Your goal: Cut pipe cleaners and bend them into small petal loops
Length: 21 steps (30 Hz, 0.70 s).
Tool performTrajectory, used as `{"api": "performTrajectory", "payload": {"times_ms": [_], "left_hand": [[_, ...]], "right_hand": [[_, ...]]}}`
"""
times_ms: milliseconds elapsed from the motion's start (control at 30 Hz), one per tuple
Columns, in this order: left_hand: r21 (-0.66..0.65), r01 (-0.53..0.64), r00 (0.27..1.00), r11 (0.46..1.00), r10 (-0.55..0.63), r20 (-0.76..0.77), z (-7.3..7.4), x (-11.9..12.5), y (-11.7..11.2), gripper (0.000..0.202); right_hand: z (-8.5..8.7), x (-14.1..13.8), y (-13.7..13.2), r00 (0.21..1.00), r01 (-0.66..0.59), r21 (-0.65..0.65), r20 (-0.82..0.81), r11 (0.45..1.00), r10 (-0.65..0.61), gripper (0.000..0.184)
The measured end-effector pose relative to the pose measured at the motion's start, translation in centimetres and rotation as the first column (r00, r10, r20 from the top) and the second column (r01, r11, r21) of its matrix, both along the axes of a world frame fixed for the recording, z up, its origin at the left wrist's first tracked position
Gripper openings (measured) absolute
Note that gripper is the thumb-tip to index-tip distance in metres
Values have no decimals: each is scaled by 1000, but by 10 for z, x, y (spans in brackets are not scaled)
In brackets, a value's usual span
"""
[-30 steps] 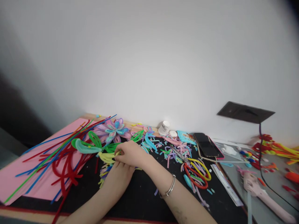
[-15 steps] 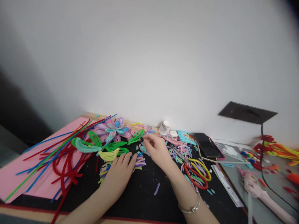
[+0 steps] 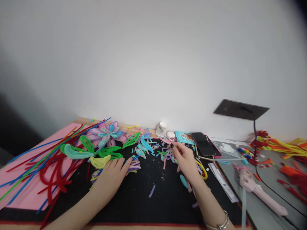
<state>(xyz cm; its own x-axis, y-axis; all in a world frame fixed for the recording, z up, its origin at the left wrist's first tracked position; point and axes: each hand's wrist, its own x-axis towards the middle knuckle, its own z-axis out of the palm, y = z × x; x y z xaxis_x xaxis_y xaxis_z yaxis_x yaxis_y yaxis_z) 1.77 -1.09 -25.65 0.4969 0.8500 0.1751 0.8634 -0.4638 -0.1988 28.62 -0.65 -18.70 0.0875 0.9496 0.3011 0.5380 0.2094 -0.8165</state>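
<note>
Left hand (image 3: 107, 177), fingers slightly apart, partly covers a striped pipe-cleaner bundle (image 3: 134, 165) showing towards two o'clock, probably steadying it; right hand (image 3: 184, 161) bunches near offcuts (image 3: 164, 155) at ten, grip unclear.

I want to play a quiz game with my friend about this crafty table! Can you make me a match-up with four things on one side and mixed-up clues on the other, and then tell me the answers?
Things:
1. Left hand
2. Flower
3. Cup
4. Phone

Clues:
A. Mostly white, near the wall
B. With a black screen
C. Over a bundle of colourful fuzzy strips
D. Purple, pink and blue petals

Right pairs:
1-C, 2-D, 3-A, 4-B
</note>
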Motion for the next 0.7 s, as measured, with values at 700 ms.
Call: {"api": "performTrajectory", "payload": {"times_ms": [700], "left_hand": [[-33,45,995,998,-41,93,25,15,-10,50]], "right_hand": [[6,-57,34,948,-313,-62,-90,948,307,17]]}}
